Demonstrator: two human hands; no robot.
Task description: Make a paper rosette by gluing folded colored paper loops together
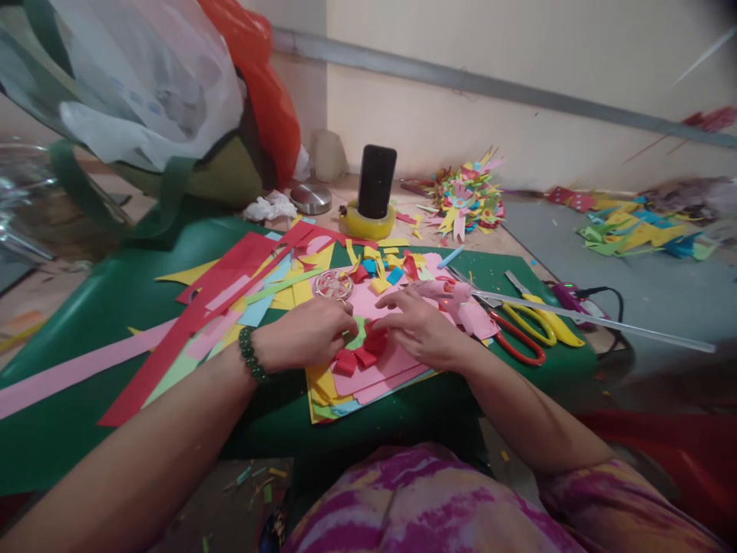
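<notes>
A paper flower with red folded petals (348,363) and a green disc (359,333) at its middle lies on a stack of pink sheets (391,376). My left hand (308,332), a dark green bead bracelet at its wrist, has its fingers closed at the disc's left edge. On the other side, my right hand (423,326) has bent fingers at a red petal; its fingertips partly hide the petal. Just above my left hand sits a round patterned piece (334,284). A pink glue gun (452,296) with a long clear glue stick (599,319) lies beyond my right hand.
Red-handled scissors (521,343), yellow-handled scissors (530,322) and a yellow cutter (556,321) lie at right. Coloured strips (173,346) cover the left. A phone (377,182) stands in a yellow tape roll (368,223). Finished paper flowers (466,196) and bags (155,92) stand behind.
</notes>
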